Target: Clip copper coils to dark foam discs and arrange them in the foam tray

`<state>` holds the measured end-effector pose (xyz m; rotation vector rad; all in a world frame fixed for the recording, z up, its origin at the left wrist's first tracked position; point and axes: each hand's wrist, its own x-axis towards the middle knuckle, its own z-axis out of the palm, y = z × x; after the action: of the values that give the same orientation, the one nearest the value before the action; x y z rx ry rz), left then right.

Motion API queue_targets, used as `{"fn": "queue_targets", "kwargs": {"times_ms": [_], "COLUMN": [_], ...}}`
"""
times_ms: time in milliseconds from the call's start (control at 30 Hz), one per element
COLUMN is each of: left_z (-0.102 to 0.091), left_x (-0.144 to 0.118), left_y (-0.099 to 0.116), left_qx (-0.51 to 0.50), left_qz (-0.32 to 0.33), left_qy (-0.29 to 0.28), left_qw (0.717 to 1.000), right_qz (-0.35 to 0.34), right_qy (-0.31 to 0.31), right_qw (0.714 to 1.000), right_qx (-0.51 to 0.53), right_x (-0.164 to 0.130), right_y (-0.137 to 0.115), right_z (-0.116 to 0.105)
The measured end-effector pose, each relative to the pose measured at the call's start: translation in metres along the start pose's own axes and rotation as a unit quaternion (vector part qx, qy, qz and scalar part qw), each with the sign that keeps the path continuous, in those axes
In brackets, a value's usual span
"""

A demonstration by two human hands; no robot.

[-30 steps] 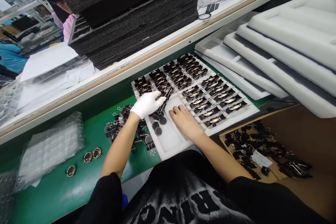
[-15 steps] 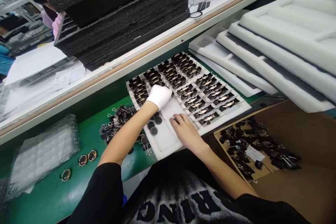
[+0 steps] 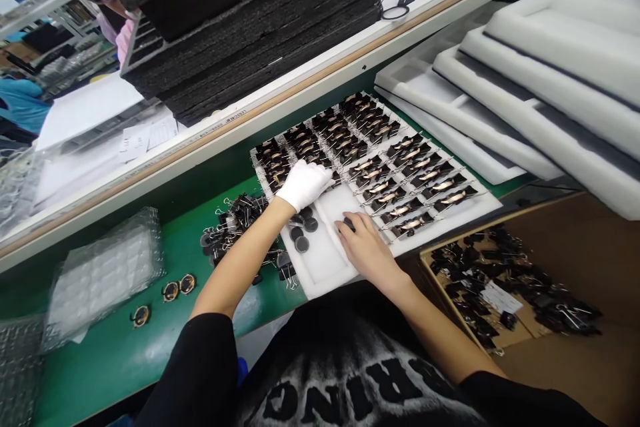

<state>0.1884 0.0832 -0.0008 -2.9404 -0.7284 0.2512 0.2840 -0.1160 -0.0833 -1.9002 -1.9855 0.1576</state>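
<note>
Green table (image 3: 95,367) runs across the front. Brown cardboard box (image 3: 590,247) at right, below table level, loose black clips and a white paper inside. Black foam stack (image 3: 275,53) up on the white ledge (image 3: 295,97) behind. White foam trays (image 3: 565,47) pile slanted at the right, overlapping.

Work tray (image 3: 327,273), white foam, sits at the table's front edge, left of that pile. Rows of black binder clips (image 3: 387,193) with tan parts in them fill most compartments; part of the near-left area is bare.

Clear plastic packing (image 3: 107,260) flat on the table at left. Clip heap (image 3: 235,230) touching or just beside the tray's left edge, can't tell which.

Left hand (image 3: 305,185), white glove, over the middle of the tray next to the clip rows; fingers curled, grip hidden, can't tell if pinching anything. Right hand (image 3: 367,250), bare, low over the near part, right of the bare area; fingers bent around a small dark piece (image 3: 349,223).

Three round tan-rimmed parts (image 3: 171,291) on the table, two side by side, one apart. Dark discs (image 3: 301,243) loose in the tray's near-left compartment, some overlapping.
</note>
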Motion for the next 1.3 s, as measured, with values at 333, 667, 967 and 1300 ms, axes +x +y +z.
{"fn": "queue_targets", "kwargs": {"times_ms": [333, 667, 967, 1300], "left_z": [0.010, 0.039, 0.006, 0.089], "left_x": [-0.063, -0.095, -0.204, -0.413], "left_y": [-0.009, 0.011, 0.021, -0.053], "left_qx": [-0.073, -0.069, -0.120, -0.123], "left_qz": [-0.116, -0.134, -0.206, -0.498], "left_qy": [0.069, 0.078, 0.240, -0.092], "left_qw": [0.988, 0.985, 0.941, 0.854], "right_qz": [-0.020, -0.036, -0.095, 0.009], "right_qy": [-0.009, -0.029, 0.011, -0.117], "right_qw": [1.000, 0.999, 0.994, 0.922], "right_qx": [0.012, 0.014, 0.053, 0.370], "right_x": [-0.010, 0.000, 0.006, 0.021], "right_y": [0.004, 0.017, 0.026, -0.029], "right_z": [-0.007, -0.010, -0.013, -0.023]}}
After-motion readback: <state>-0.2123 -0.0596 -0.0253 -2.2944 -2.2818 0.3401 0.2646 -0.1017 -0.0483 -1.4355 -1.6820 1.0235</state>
